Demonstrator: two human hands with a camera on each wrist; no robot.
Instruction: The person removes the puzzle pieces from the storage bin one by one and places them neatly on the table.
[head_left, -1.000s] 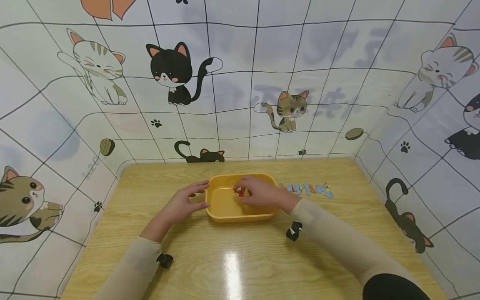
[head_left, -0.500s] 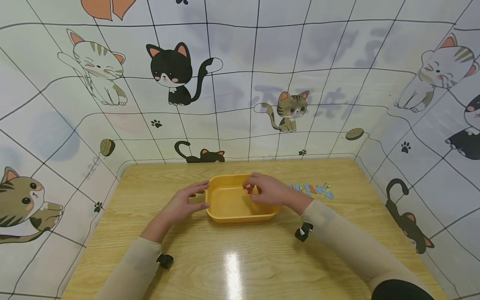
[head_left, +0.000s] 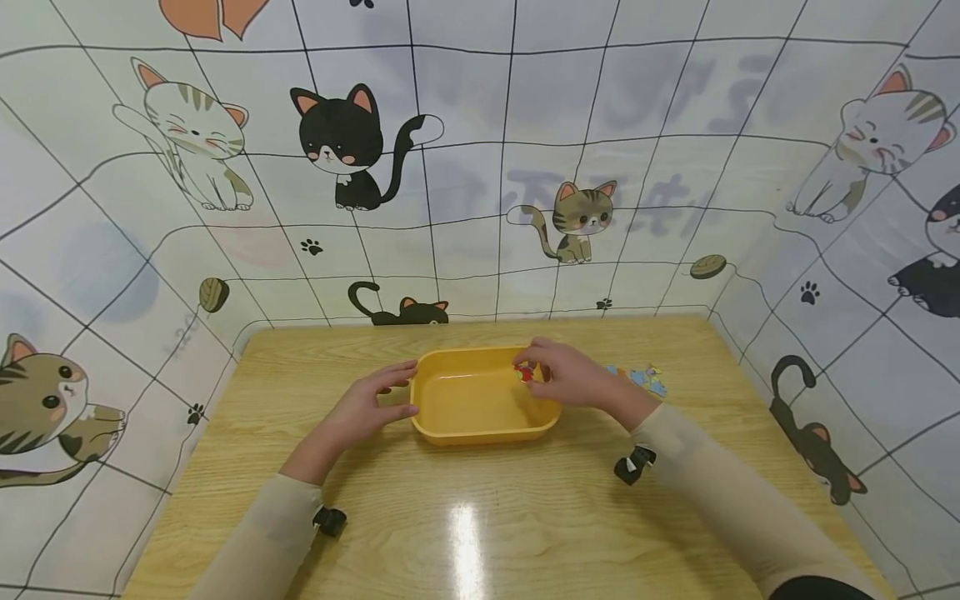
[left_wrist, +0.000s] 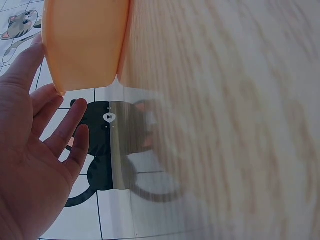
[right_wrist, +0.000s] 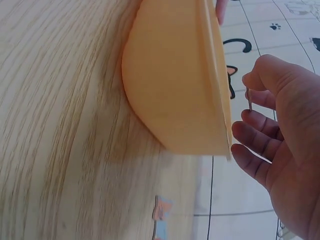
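A yellow plastic tray point(head_left: 465, 408) sits on the table. At its left end my left hand point(head_left: 367, 404) rests with relaxed fingers and thumb against the rim; the left wrist view shows them along the tray's wall point(left_wrist: 85, 45). Over the tray's right end, my right hand point(head_left: 573, 379) pinches a small, flat red puzzle piece point(head_left: 525, 372) between thumb and fingertips. Seen edge-on in the right wrist view, the piece point(right_wrist: 249, 100) is a thin sliver above the rim, the other fingers point(right_wrist: 255, 137) loosely bent beside the tray.
Several flat blue and orange puzzle pieces point(head_left: 637, 377) lie in a row right of the tray, partly hidden behind my right hand and wrist. The wooden table point(head_left: 375, 517) meets a cloth wall point(head_left: 480, 183) with printed cats at its back edge.
My right hand has moved right, from over the tray's middle to its right end, carrying the red puzzle piece. It now covers more of the row. My left hand has stayed put.
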